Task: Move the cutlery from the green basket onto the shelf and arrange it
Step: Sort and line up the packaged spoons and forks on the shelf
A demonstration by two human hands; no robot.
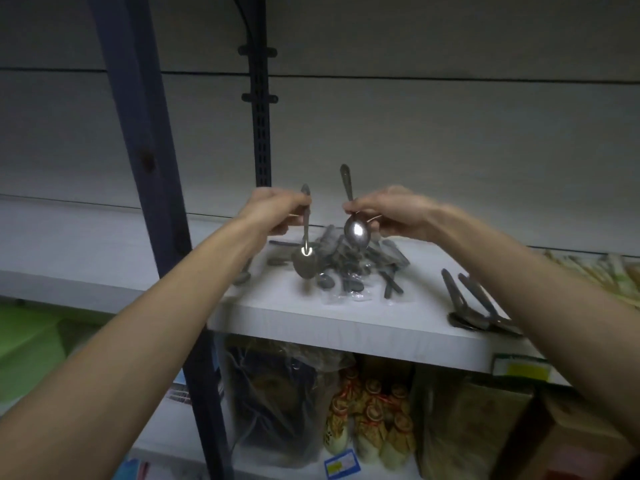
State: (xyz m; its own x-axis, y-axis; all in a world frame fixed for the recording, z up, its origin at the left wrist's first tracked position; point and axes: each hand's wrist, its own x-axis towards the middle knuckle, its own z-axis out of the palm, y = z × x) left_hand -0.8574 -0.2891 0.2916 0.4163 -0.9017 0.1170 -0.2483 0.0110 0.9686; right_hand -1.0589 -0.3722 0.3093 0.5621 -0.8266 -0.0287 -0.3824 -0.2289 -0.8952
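Both bare arms reach forward, left grip (277, 211) and right grip (384, 211) raised, fingers pinched closed, close together.

The green basket (24, 341) at the left edge was cut off and blurred. The heap of cutlery (346, 268) at center was too smeared to count. Pale sticks (602, 275) ran off the right edge.

Single head-worn wide-angle cam, no second view to overlap. It faces a white shelf (346, 320) head-on, pitched slightly down, close range. Both forearms enter from the lower corners; hands (273, 211) meet at frame centre. Lower shelf fills the bottom, dark upright (138, 133) upper left.
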